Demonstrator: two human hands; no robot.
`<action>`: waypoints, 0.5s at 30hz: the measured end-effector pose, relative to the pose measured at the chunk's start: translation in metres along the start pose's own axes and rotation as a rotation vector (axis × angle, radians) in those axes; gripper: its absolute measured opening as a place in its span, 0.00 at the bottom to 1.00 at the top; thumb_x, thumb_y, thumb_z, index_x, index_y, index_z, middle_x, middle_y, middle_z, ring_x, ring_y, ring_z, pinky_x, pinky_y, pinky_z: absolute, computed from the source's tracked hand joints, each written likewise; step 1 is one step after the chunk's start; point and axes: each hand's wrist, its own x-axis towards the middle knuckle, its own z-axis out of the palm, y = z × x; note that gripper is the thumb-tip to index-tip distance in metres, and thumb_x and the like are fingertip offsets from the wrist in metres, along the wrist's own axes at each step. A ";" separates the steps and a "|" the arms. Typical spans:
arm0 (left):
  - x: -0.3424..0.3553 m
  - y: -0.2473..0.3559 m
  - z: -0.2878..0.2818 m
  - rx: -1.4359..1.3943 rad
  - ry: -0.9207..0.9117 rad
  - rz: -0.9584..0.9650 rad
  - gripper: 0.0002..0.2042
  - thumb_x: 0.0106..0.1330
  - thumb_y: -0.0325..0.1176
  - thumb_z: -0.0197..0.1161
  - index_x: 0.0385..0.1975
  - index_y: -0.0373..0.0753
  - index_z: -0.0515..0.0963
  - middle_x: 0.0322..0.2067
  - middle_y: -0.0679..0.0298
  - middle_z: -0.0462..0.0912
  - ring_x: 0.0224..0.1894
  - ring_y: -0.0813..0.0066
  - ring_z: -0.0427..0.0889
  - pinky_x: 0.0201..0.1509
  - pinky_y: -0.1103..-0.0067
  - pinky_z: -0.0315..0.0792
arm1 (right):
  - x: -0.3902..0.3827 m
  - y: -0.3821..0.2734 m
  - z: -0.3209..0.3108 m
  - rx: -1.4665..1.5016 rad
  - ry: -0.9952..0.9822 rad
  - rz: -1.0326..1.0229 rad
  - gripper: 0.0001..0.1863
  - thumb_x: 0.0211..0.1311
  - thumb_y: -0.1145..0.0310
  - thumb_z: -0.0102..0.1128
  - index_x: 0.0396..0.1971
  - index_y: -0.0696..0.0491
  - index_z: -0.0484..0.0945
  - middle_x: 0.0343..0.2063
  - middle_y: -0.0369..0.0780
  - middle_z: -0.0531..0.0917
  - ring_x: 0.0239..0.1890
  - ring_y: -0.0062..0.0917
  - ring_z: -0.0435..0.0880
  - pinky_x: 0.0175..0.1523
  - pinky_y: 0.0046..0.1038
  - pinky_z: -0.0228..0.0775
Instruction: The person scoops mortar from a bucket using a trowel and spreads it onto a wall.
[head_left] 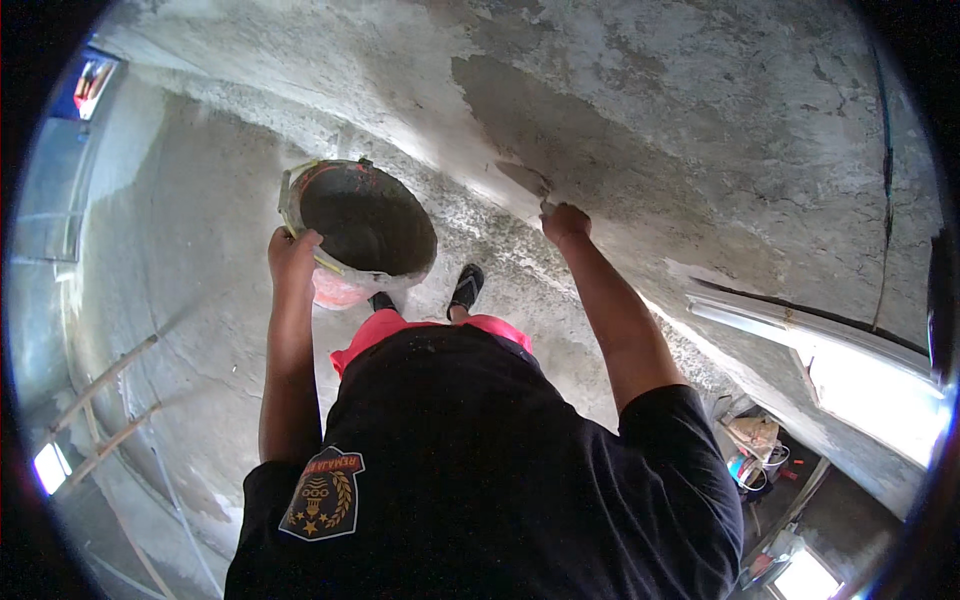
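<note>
I have the left hand [294, 258] clamped on the bucket [340, 290] by its rim, the right hand [567, 222] around the trowel [524, 179] at the wall [720, 160], near its lower edge; I'd sweep nearly flat, pressing evenly.

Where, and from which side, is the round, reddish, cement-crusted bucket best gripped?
Probably by the rim of the bucket, from the person's left, where the bare left hand grips it: the bucket opens upward, leaving a thin edge to clasp, while the rough gray wall lies beyond its right side.
</note>
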 end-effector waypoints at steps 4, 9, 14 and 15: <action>0.006 -0.007 -0.008 -0.032 -0.017 0.001 0.11 0.46 0.26 0.62 0.30 0.32 0.73 0.22 0.66 0.73 0.21 0.78 0.71 0.22 0.79 0.63 | -0.004 0.007 0.025 0.103 -0.092 0.097 0.30 0.61 0.42 0.49 0.46 0.54 0.79 0.43 0.46 0.83 0.48 0.39 0.81 0.48 0.39 0.75; 0.013 -0.006 -0.012 -0.061 -0.069 0.034 0.11 0.46 0.26 0.63 0.29 0.31 0.74 0.24 0.63 0.76 0.24 0.76 0.73 0.27 0.78 0.66 | -0.078 -0.010 0.029 0.537 0.171 0.016 0.34 0.60 0.36 0.46 0.41 0.56 0.79 0.39 0.56 0.81 0.47 0.49 0.79 0.51 0.45 0.70; 0.018 0.003 -0.007 0.032 -0.122 0.063 0.10 0.46 0.27 0.63 0.29 0.31 0.74 0.25 0.62 0.77 0.27 0.75 0.75 0.31 0.77 0.68 | -0.133 -0.040 0.051 0.631 0.262 -0.127 0.20 0.60 0.52 0.55 0.41 0.54 0.72 0.32 0.55 0.81 0.38 0.54 0.79 0.40 0.50 0.71; 0.021 0.000 -0.009 0.033 -0.132 0.065 0.10 0.46 0.27 0.63 0.29 0.31 0.74 0.25 0.62 0.77 0.27 0.75 0.75 0.31 0.77 0.68 | -0.142 -0.050 0.050 0.665 0.280 -0.168 0.21 0.58 0.52 0.57 0.42 0.54 0.71 0.32 0.54 0.81 0.37 0.55 0.79 0.40 0.50 0.71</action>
